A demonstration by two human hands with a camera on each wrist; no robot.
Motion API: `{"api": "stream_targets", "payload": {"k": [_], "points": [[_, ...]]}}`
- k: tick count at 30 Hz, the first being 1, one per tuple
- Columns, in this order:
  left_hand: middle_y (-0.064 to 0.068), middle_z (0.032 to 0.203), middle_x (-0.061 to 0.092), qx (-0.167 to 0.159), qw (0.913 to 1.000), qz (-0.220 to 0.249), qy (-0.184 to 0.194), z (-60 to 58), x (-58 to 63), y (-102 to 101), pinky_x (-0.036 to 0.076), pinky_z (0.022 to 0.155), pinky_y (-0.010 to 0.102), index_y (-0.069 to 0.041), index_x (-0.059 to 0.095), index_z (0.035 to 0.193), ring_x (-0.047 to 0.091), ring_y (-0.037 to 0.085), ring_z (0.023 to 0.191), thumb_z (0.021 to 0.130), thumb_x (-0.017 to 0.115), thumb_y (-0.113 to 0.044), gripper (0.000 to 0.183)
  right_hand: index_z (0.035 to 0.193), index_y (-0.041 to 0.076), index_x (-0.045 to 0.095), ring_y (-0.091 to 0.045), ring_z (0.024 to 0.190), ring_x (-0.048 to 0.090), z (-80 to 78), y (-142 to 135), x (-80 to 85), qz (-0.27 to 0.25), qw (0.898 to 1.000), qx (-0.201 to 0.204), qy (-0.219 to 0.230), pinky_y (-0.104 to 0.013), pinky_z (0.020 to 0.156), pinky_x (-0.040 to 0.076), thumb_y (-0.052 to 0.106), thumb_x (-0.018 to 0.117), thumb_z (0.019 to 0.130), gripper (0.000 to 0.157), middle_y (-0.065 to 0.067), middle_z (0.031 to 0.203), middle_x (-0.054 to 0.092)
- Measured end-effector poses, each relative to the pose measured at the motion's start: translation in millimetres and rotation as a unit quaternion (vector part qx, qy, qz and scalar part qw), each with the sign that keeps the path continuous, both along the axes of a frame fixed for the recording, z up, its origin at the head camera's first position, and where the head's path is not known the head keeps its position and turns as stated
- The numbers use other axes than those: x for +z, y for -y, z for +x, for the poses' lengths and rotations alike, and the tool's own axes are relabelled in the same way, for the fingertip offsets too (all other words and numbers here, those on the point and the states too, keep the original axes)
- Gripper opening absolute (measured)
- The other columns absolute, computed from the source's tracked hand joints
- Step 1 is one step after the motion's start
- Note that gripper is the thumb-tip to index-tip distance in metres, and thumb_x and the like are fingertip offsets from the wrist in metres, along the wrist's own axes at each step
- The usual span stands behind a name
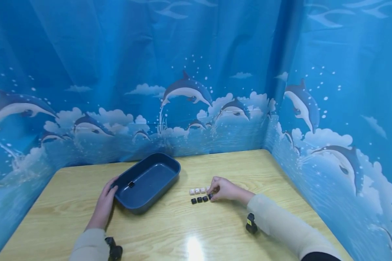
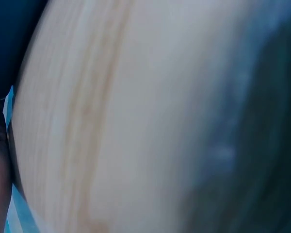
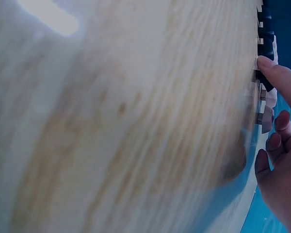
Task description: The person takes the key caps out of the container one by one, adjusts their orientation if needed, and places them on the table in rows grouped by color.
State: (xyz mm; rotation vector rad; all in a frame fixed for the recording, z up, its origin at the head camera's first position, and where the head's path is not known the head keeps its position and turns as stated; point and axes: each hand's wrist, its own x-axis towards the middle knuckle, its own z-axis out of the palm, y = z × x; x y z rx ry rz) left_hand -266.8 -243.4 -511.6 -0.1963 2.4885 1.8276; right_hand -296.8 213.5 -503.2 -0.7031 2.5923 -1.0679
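Observation:
A dark blue plastic basin (image 1: 153,183) stands on the left half of the table, with one small black keycap (image 1: 131,184) inside by its left wall. My left hand (image 1: 105,203) grips the basin's left rim. Right of the basin lie two short rows: white keycaps (image 1: 197,191) behind, black keycaps (image 1: 199,199) in front. At the right end of the black row, my right hand (image 1: 226,190) pinches a black keycap (image 1: 210,196). The right wrist view shows the thumb against this keycap (image 3: 265,81). Part of the white row is hidden behind the fingers.
The light wood table (image 1: 170,232) meets a blue dolphin-print curtain (image 1: 124,90) at the back and right. A small black camera (image 1: 251,223) sits on the right wrist and another camera (image 1: 113,248) on the left. The left wrist view is mostly blurred tabletop.

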Motion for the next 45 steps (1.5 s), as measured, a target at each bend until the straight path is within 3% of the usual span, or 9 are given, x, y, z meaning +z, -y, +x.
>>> {"api": "stream_targets", "payload": {"k": [14, 22, 31, 41, 45], "points": [[0.005, 0.163, 0.008, 0.005, 1.0000, -0.002, 0.005, -0.6, 1.6, -2, 0.003, 0.114, 0.062, -0.023, 0.019, 0.157, 0.000, 0.033, 0.148, 0.104, 0.028, -0.051, 0.061, 0.094, 0.016, 0.078, -0.016, 0.081, 0.048, 0.7, 1, 1.0, 0.004, 1.000, -0.001, 0.008, -0.026, 0.071, 0.047, 0.013, 0.087, 0.069, 0.027, -0.001, 0.086, 0.051], [0.001, 0.163, 0.004, 0.001, 0.9999, 0.003, 0.017, 0.7, 0.1, -1, 0.002, 0.114, 0.063, -0.028, 0.017, 0.157, -0.003, 0.031, 0.148, 0.102, 0.028, -0.054, 0.062, 0.092, 0.019, 0.078, -0.016, 0.082, 0.051, 0.1, 6, 10.4, 0.008, 1.000, -0.014, 0.007, -0.028, 0.070, 0.050, 0.012, 0.087, 0.069, 0.026, 0.003, 0.088, 0.054], [0.002, 0.163, 0.004, 0.003, 0.9999, 0.006, 0.011, -0.3, -0.9, -1, 0.002, 0.115, 0.062, -0.026, 0.018, 0.157, -0.002, 0.031, 0.148, 0.102, 0.029, -0.054, 0.062, 0.093, 0.015, 0.076, -0.013, 0.076, 0.057, -8.6, 19, 25.5, -0.013, 0.999, 0.036, -0.008, -0.029, 0.066, 0.050, 0.010, 0.081, 0.079, 0.016, 0.007, 0.087, 0.064], [0.002, 0.163, 0.004, 0.001, 0.9999, 0.005, 0.009, 2.7, -0.2, -2, 0.002, 0.115, 0.061, -0.026, 0.018, 0.157, -0.002, 0.031, 0.148, 0.104, 0.029, -0.051, 0.060, 0.110, 0.006, 0.072, -0.012, 0.082, 0.061, -17.7, 45, 48.0, -0.001, 0.998, 0.066, -0.006, -0.031, 0.073, 0.052, 0.014, 0.078, 0.083, 0.029, 0.003, 0.094, 0.067], [0.002, 0.163, 0.004, 0.001, 0.9999, 0.001, 0.013, 3.0, 0.6, -1, 0.002, 0.115, 0.060, -0.027, 0.017, 0.157, -0.002, 0.031, 0.148, 0.104, 0.028, -0.051, 0.060, 0.114, 0.004, 0.070, -0.016, 0.086, 0.062, -21.2, 56, 54.0, -0.025, 0.996, 0.085, 0.015, -0.031, 0.076, 0.053, 0.013, 0.077, 0.084, 0.032, -0.005, 0.100, 0.068]]}}
